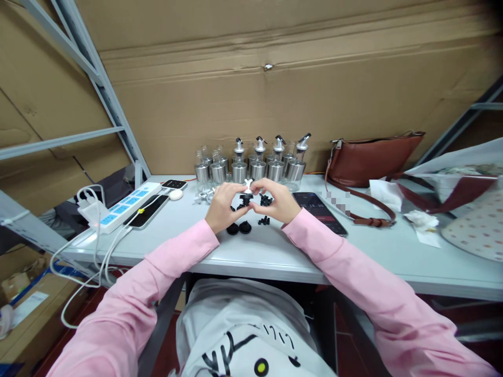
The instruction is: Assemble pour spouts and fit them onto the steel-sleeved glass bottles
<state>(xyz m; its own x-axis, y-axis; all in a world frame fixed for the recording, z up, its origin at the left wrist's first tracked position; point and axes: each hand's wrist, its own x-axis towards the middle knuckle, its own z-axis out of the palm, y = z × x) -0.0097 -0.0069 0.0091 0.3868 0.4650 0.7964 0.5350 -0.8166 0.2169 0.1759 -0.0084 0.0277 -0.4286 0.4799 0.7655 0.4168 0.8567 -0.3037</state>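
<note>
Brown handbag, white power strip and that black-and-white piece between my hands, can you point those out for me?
Brown handbag (371,161): head view, front of its body.
White power strip (126,206): head view, middle of its socket face.
Black-and-white piece (247,197): head view, its black lower part.

Sole cam, worn on a person's head, looks fwd & down over the wearer's own lap (251,324) — pale tabletop (267,254) close, within arm's reach mid-pic; cardboard backing (188,104) just beyond, up top — a wide-angle POV.
</note>
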